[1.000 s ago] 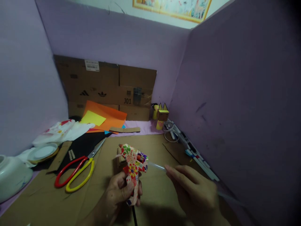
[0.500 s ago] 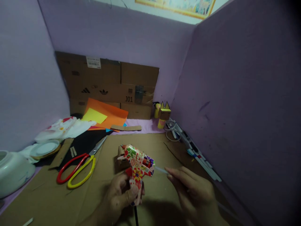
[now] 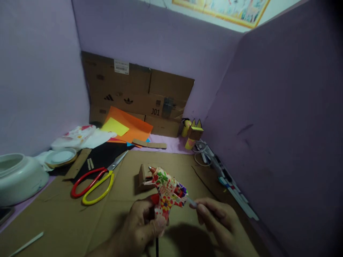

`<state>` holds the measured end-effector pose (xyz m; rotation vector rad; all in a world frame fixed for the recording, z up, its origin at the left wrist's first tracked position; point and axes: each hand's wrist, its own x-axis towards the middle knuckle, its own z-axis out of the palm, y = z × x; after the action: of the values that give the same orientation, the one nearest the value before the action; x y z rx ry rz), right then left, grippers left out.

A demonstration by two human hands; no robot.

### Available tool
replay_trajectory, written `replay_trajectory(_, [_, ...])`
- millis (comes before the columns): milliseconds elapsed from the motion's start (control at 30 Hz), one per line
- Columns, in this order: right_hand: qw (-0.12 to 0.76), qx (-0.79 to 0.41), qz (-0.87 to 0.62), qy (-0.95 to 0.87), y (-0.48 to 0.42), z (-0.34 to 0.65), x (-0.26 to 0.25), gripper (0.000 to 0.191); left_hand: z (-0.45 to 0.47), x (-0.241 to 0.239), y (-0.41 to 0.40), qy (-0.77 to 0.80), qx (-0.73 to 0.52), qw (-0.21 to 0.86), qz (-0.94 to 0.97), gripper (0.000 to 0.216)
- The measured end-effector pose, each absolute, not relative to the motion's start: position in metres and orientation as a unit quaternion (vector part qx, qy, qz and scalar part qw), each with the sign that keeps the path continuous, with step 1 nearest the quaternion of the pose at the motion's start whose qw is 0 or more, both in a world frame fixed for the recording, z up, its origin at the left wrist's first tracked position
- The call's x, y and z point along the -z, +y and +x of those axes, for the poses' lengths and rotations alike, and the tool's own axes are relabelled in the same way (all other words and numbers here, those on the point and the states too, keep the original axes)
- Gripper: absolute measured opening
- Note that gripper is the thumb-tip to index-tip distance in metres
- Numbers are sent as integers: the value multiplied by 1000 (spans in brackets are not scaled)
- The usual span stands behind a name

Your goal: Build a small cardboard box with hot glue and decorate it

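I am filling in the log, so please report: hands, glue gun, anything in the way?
Left hand gripping glue gun by handle. Right hand pinching translucent stick at gun's rear. Nothing seen in the way; scissors lie apart, left.

Glossy glue gun, smooth translucent glue stick, matt cardboard sheet, metal scissor blades, glossy jar

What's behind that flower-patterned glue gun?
A small, brown, boxy cardboard piece shows behind the tip of the flower-patterned glue gun; the gun covers part, so its full shape can't be seen.
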<state>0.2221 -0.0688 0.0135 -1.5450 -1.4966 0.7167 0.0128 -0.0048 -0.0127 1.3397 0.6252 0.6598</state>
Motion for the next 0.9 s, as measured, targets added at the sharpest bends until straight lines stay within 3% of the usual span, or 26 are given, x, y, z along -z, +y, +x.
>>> replay_trajectory(167, [416,-451,-599,-516,-63,221,-11,50,12,13,-5,273,-293,682,612,42])
replay_trajectory(333, [392,-514,-581,-495,-55,217,-23,56,12,8,-6,270,-297,672,623,41])
replay_trajectory(733, [417,-173,-636,-626,-60,225,-16,26,13,11,-8,278,-310,694,588,38])
replay_trajectory(900, [420,-248,-644,-589,-60,217,-16,35,14,9,-7,279,-310,689,593,38])
